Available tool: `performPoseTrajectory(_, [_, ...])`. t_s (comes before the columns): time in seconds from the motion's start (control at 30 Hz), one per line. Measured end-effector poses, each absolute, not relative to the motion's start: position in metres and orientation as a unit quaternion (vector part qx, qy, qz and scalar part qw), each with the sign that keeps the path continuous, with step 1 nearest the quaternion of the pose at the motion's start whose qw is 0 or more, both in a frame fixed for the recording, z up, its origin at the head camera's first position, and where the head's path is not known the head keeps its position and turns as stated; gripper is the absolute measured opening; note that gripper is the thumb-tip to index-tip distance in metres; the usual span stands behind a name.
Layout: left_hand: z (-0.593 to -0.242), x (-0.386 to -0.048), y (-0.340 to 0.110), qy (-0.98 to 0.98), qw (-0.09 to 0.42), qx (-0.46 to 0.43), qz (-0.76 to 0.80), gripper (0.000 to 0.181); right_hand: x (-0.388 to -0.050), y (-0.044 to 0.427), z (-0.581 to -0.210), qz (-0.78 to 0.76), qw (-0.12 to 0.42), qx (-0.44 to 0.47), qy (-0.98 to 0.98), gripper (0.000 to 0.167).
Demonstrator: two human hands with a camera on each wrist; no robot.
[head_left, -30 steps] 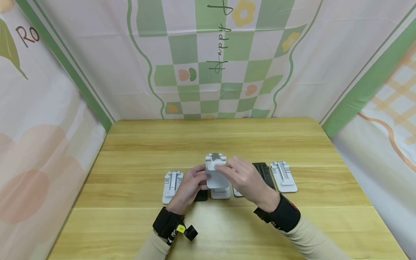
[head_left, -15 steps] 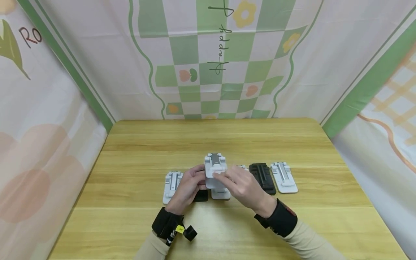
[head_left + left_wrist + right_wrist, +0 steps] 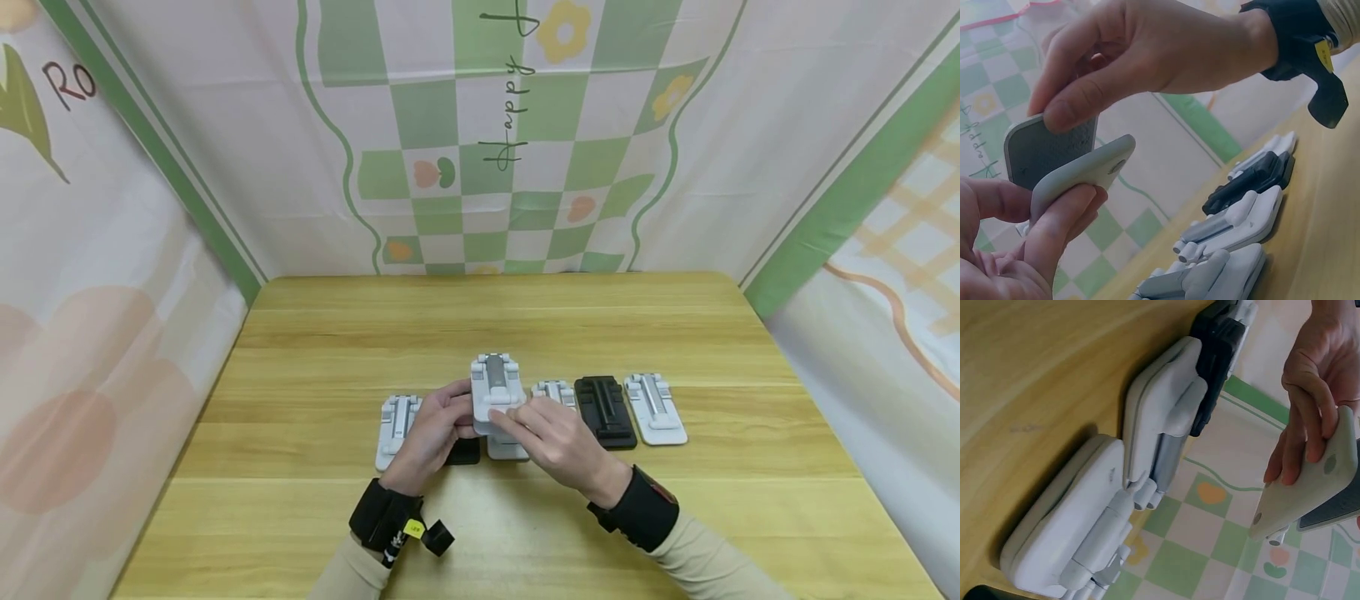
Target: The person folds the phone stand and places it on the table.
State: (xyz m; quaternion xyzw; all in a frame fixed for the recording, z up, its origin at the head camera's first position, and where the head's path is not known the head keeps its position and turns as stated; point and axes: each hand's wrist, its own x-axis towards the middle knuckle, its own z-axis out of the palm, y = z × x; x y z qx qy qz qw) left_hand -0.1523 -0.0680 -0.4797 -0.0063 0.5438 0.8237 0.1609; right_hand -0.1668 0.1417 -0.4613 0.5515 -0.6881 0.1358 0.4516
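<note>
A white folding phone stand [image 3: 497, 396] is held above the table, its back with the grey hinge arm facing up in the head view. My left hand [image 3: 438, 429] grips its base from the left side. The right hand [image 3: 551, 437] pinches the edge of the upper plate [image 3: 1054, 150], which has a dark pad on its inner face. In the left wrist view a wedge-shaped gap shows between the plate and the base [image 3: 1085, 178]. Seen from the right wrist, the left fingers [image 3: 1310, 419] lie along the underside of the base.
Folded phone stands lie in a row on the wooden table [image 3: 480, 325]: a white one [image 3: 393, 425] at left, a partly hidden black one [image 3: 463, 452], a white one [image 3: 508, 450] below the held stand, then white [image 3: 555, 392], black [image 3: 604, 412] and white [image 3: 655, 408] at right.
The right hand has moved down toward the person, swinging the upper plate closer to the base. More of the grey hinge arm shows now. The left hand has stayed nearly still.
</note>
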Motion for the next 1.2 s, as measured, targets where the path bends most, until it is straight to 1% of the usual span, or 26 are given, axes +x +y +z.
performPoseTrajectory(0.2, [-0.479, -0.152, -0.069, 0.546, 0.170, -0.008, 0.820, 0.051, -0.166, 0.141, -0.463, 0.146, 0.437, 0.546, -0.700, 0.026])
performPoseTrajectory(0.37, [-0.481, -0.153, -0.072, 0.550, 0.167, -0.008, 0.818, 0.054, -0.166, 0.139, -0.466, 0.233, 0.400, 0.525, -0.714, 0.022])
performPoseTrajectory(0.57, [-0.482, -0.153, -0.073, 0.546, 0.158, -0.014, 0.823, 0.055, -0.168, 0.140, -0.466, 0.344, 0.376, 0.468, -0.722, 0.024])
performPoseTrajectory(0.63, [-0.482, -0.153, -0.073, 0.544, 0.156, -0.014, 0.824, 0.055, -0.168, 0.141, -0.466, 0.373, 0.354, 0.436, -0.738, 0.024])
performPoseTrajectory(0.67, [-0.482, -0.153, -0.073, 0.544, 0.156, -0.014, 0.825, 0.055, -0.168, 0.142, -0.466, 0.391, 0.338, 0.417, -0.748, 0.021])
performPoseTrajectory(0.73, [-0.482, -0.154, -0.073, 0.544, 0.154, -0.014, 0.824, 0.055, -0.167, 0.144, -0.466, 0.424, 0.295, 0.373, -0.770, 0.017])
performPoseTrajectory(0.77, [-0.482, -0.154, -0.073, 0.545, 0.154, -0.014, 0.824, 0.055, -0.167, 0.145, -0.466, 0.443, 0.266, 0.351, -0.781, 0.019])
performPoseTrajectory(0.87, [-0.481, -0.154, -0.073, 0.549, 0.152, -0.013, 0.822, 0.055, -0.165, 0.148, -0.463, 0.496, 0.161, 0.277, -0.807, 0.032])
performPoseTrajectory(0.97, [-0.480, -0.154, -0.073, 0.549, 0.151, -0.011, 0.822, 0.055, -0.166, 0.151, -0.460, 0.539, 0.041, 0.200, -0.818, 0.043])
performPoseTrajectory(1.03, [-0.480, -0.154, -0.073, 0.548, 0.151, -0.011, 0.823, 0.055, -0.168, 0.152, -0.459, 0.552, -0.027, 0.157, -0.818, 0.052])
performPoseTrajectory(1.13, [-0.480, -0.154, -0.073, 0.546, 0.154, -0.010, 0.823, 0.055, -0.173, 0.152, -0.459, 0.581, -0.113, 0.119, -0.797, 0.066])
performPoseTrajectory(1.2, [-0.480, -0.154, -0.073, 0.545, 0.157, -0.010, 0.824, 0.055, -0.176, 0.152, -0.459, 0.604, -0.157, 0.108, -0.774, 0.070])
